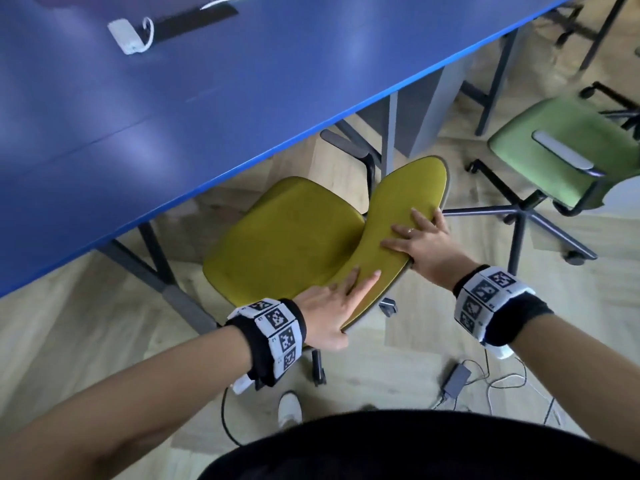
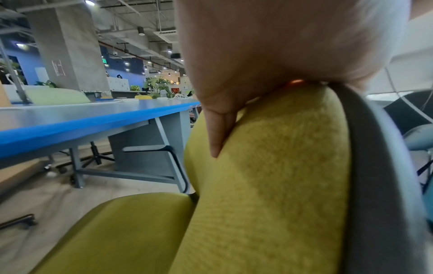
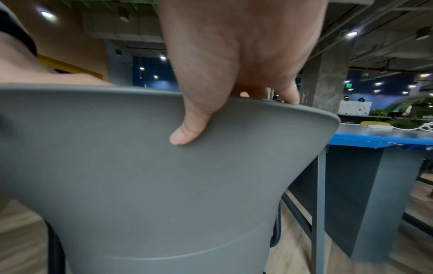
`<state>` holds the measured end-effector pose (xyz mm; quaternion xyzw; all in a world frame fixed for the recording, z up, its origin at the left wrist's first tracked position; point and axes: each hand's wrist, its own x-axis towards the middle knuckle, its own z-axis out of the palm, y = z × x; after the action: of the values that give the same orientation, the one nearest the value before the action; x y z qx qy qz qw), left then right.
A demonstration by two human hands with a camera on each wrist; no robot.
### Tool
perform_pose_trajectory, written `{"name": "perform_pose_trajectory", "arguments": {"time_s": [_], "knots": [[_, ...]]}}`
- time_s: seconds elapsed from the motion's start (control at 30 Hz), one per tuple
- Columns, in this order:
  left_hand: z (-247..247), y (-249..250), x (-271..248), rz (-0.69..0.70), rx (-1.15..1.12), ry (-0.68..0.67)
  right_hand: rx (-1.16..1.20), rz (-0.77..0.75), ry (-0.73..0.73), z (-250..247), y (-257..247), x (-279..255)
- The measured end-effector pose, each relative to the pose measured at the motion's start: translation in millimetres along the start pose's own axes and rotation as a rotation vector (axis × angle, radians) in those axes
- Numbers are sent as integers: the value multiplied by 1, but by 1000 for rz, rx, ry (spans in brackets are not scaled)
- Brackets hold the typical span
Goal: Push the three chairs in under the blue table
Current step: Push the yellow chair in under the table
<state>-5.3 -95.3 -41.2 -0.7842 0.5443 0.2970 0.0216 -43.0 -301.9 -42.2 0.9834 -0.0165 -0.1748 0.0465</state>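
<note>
Both hands gripped the top edge of the yellow chair (image 1: pixel 294 233)'s backrest: the left hand (image 1: pixel 329 308) at its near end, the right hand (image 1: pixel 420 242) farther along, thumb curled onto the grey rear shell, fingers over the front. Its seat lay directly beyond the hands, only partly under the blue worktop (image 1: pixel 207 98), whose long edge ran diagonally ahead. Two chairs were visible; the green chair (image 1: pixel 561 150) stood well clear to the right, a third unseen.
</note>
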Motion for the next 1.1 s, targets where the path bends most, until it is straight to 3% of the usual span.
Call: {"name": "perform_pose_trajectory", "arguments": {"time_s": [0.5,0.8,1.1], "knots": [[-35,-121,4,5,-9,59,127,209,-9,-32,-52,74],[-67,-164,27,-165,80,77,175,158,5,-46,-64,124],[-86,-196,58,-279,59,145,179,46,21,-65,-38,177]]}}
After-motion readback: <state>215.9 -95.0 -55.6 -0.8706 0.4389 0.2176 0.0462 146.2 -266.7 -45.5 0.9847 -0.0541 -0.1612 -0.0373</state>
